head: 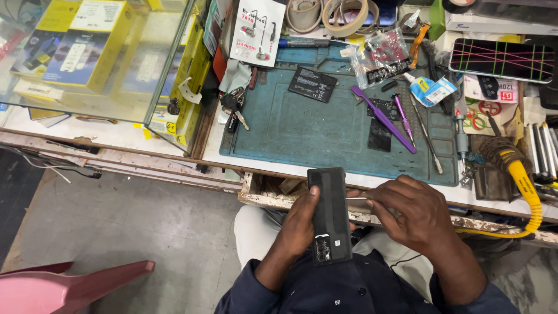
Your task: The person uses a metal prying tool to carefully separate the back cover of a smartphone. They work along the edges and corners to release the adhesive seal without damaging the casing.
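Above the lap, left hand (pixel 299 227) fingers grip one black phone (pixel 329 215); right hand (pixel 410 206) pinches one metal tool (pixel 359 203).

**Inspector:** Where is there free room on the bench?

**Assistant:** The lower left part of the blue mat (pixel 279 131) lies bare, in the middle of the frame. A hand could pass there from the bench edge.

**Inspector:** Obstacles?

**Assistant:** A battery (pixel 313 84) sits at the mat's upper middle. A bunch of keys (pixel 232 104) crowds its left edge. Purple tweezers (pixel 383 119) and a screwdriver (pixel 404 119) lie across the right half. The glass case (pixel 99 58) blocks the upper left. A yellow cable (pixel 526 186) curves along the right edge. Tape rolls (pixel 334 14) line the top.
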